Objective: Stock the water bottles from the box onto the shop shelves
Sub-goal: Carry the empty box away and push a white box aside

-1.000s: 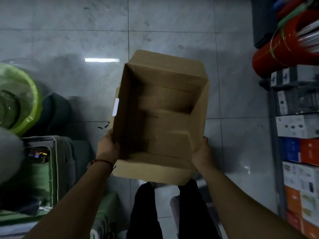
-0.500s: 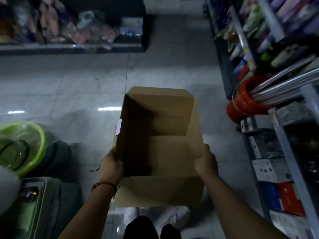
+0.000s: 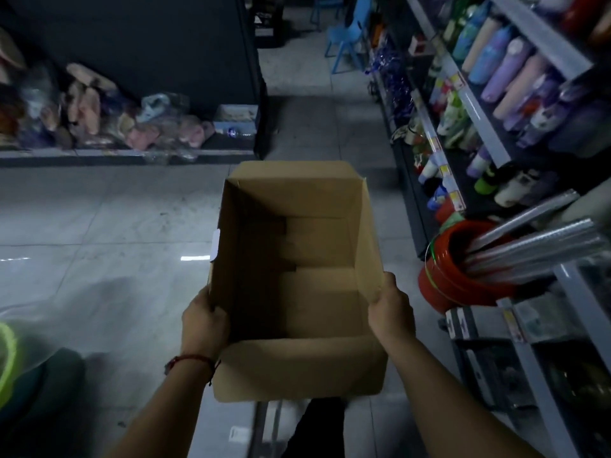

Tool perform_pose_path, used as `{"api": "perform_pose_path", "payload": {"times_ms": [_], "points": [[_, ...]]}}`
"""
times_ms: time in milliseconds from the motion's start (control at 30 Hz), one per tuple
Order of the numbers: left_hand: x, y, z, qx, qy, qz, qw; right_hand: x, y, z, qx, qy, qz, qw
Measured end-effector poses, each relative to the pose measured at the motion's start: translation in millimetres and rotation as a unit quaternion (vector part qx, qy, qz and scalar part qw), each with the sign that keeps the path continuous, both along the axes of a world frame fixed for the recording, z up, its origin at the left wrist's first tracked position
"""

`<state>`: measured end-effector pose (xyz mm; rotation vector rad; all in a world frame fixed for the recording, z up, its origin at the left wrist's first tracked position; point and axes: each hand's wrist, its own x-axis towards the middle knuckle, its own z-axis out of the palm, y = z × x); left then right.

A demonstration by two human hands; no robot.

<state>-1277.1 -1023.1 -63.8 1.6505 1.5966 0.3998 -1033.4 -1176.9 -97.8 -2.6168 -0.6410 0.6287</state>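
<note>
An open brown cardboard box [image 3: 297,371] is held in front of me above the floor; its inside shows only bare cardboard, with no bottles in it. My left hand [image 3: 203,320] grips its left wall and my right hand [image 3: 391,307] grips its right wall. Rows of water bottles [image 3: 506,74] in purple, pink, blue and green stand on the shop shelves [image 3: 476,109] at the right.
A red bucket [image 3: 458,279] with silvery rolls juts out from the right shelving at box height. A low shelf with slippers [image 3: 99,110] runs along the far left. A blue plastic chair [image 3: 347,34] stands down the aisle. A green basin [image 3: 6,358] sits at lower left.
My view has lifted from the floor to the aisle and shelves. Both hands keep their hold on the box, which has stayed in front of me.
</note>
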Motion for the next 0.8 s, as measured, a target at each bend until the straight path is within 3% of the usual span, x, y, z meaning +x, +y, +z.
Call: {"api": "perform_pose_path", "payload": {"times_ms": [533,800], "points": [[262,166,-115,-0.074,0.066,0.013,0.995,292,192,-128,-0.104,0.042,0.054,0.992],[326,220,-210,-0.071,0.097,0.062,0.991,363,286,-228,-0.107,0.045,0.14,0.983]]}}
